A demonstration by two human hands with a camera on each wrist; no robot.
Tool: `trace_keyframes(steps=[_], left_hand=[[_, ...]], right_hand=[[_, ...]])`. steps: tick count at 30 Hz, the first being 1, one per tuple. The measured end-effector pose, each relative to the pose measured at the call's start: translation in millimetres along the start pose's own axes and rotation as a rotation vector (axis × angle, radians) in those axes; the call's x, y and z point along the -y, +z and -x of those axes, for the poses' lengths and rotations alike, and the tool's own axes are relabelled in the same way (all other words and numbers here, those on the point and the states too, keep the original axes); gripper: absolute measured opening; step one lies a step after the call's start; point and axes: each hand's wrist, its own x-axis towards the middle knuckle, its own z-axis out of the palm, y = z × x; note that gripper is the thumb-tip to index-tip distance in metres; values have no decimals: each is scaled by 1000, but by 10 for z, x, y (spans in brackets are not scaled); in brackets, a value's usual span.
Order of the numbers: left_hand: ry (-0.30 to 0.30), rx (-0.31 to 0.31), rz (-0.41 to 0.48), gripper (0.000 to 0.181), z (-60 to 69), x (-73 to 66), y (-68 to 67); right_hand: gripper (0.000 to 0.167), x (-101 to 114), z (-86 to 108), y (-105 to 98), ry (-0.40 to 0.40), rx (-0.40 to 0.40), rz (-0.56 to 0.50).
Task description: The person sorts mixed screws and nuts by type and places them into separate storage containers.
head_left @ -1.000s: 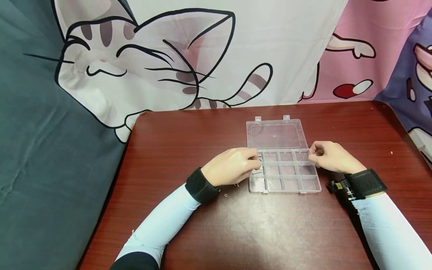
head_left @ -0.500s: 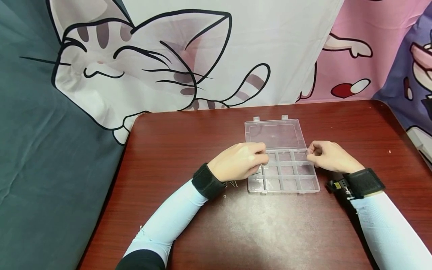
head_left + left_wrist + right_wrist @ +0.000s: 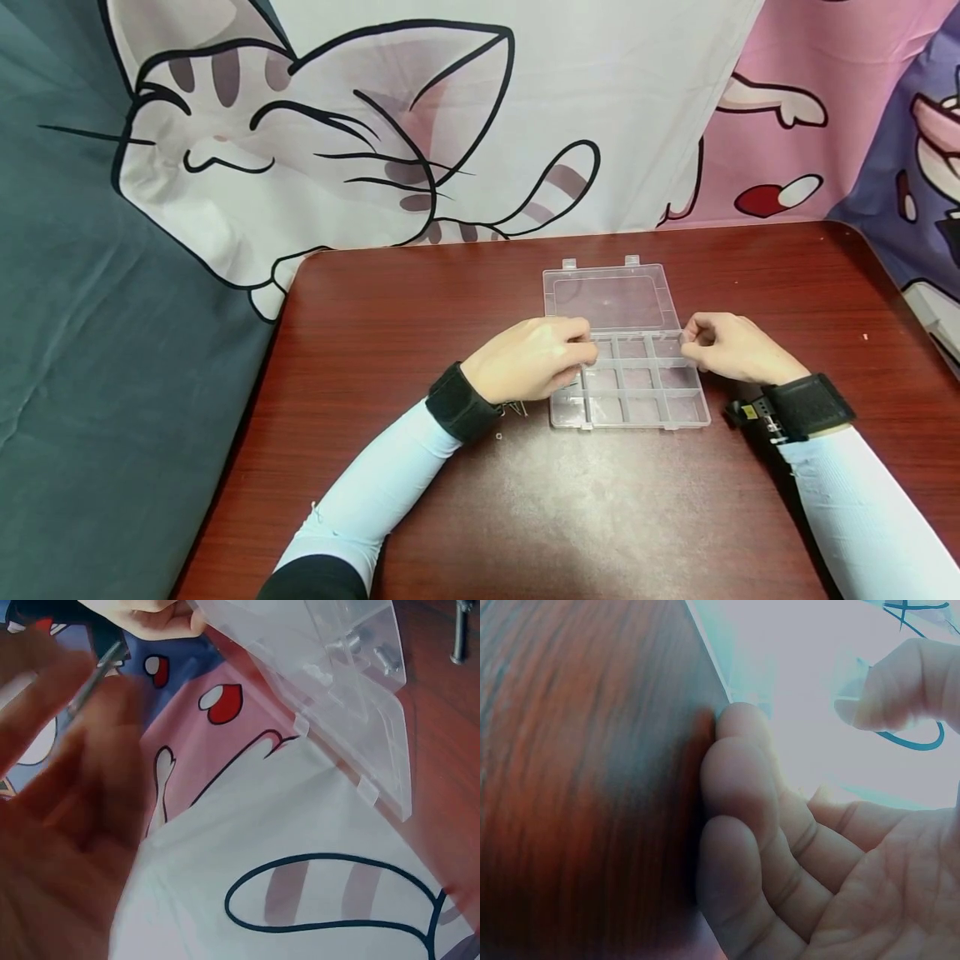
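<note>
A clear plastic compartment box [image 3: 630, 427] lies on the table with its lid [image 3: 611, 300] folded back. My left hand [image 3: 528, 358] hovers over its left compartments and pinches a thin metal screw [image 3: 96, 679], blurred in the left wrist view. Short bolts [image 3: 388, 658] show through the box wall in that view. At the box's right edge, my right hand [image 3: 738, 346] grips the rim between thumb and fingers. The right wrist view is washed out there, so the exact contact is hard to see.
Several metal screws [image 3: 517, 407] lie on the brown table [image 3: 420, 300], partly hidden behind the left wrist. A tiny ring-like piece [image 3: 498, 436] sits near them, and a small pale bit [image 3: 865, 337] lies at the far right. A cat-print cloth [image 3: 630, 108] hangs behind the table.
My left hand has shifted right, farther over the box, uncovering more of the screws beside the wrist. It holds still over the last half second. The right hand keeps its place at the rim.
</note>
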Motion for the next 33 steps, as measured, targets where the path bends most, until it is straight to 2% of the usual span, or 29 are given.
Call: trace_keyframes(steps=[4, 5, 7, 12, 25, 29, 33], left_hand=[[-148, 149, 32, 108, 51, -58, -5], [-182, 178, 20, 120, 65, -75, -7], [-215, 195, 14, 126, 94, -93, -8], [-226, 195, 14, 126, 189, -84, -32], [-283, 183, -3, 119, 553, 71, -106], [-277, 170, -6, 114, 618, 93, -126], [-239, 120, -12, 95, 660, 107, -106]], right_hand=[[5, 10, 0, -3, -1, 2, -2], [5, 13, 0, -4, -4, 2, -3], [5, 16, 2, -7, -8, 0, -3], [4, 7, 4, -7, -13, -2, 0], [5, -2, 6, -8, -7, 0, 0], [4, 5, 7, -7, -4, 1, 0], [4, 15, 5, -10, -7, 1, 1]])
